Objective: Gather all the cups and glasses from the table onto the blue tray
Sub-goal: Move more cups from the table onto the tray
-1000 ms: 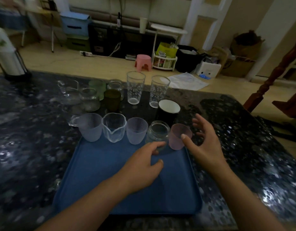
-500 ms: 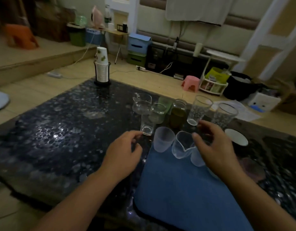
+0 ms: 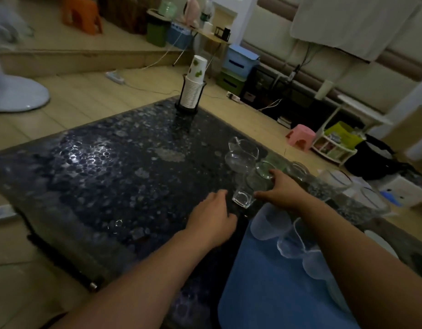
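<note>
The blue tray (image 3: 264, 300) lies at the lower right on the dark speckled table (image 3: 115, 172). A frosted cup (image 3: 268, 224), a clear spouted cup (image 3: 289, 243) and another frosted cup (image 3: 316, 267) stand along its far edge. My right hand (image 3: 283, 193) is closed around a clear tumbler (image 3: 246, 191), which leans just beyond the tray's far left corner. My left hand (image 3: 213, 216) rests on the table beside that tumbler, fingers spread and holding nothing. Behind stand a glass pitcher (image 3: 243, 153), a green cup (image 3: 276, 160), a small jar (image 3: 300, 170) and two tall patterned glasses (image 3: 333, 184).
A stack of paper cups in a black holder (image 3: 193, 91) stands at the table's far corner. A white-rimmed dark mug (image 3: 380, 243) shows past my right forearm. Beyond the table's far edge are a pink stool (image 3: 300, 136), boxes and cables on the floor.
My view has swung left. My right hand has left the cups at the tray's edge and closed on the clear tumbler. My left hand has come up beside it.
</note>
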